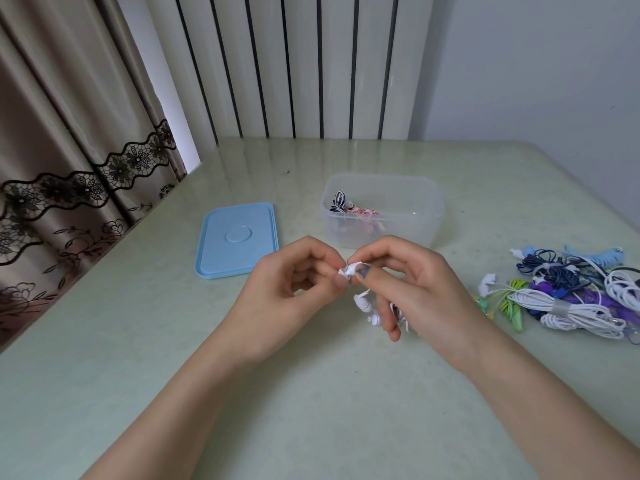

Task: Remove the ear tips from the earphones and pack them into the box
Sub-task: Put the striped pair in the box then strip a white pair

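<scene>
Above the table's middle, my left hand and my right hand meet fingertip to fingertip on a white earbud. My left thumb and forefinger pinch its white ear tip; my right hand pinches the earbud's body. The second white earbud and a bit of cable dangle under my right hand, whose lower fingers curl round the bundled cable. Behind the hands stands the clear plastic box, open, with a black-and-white striped earphone and a red-and-white one inside.
A light blue lid lies flat to the left of the box. A heap of coiled earphones in white, navy, green and purple lies at the right. Curtains hang along the table's left edge, a radiator behind.
</scene>
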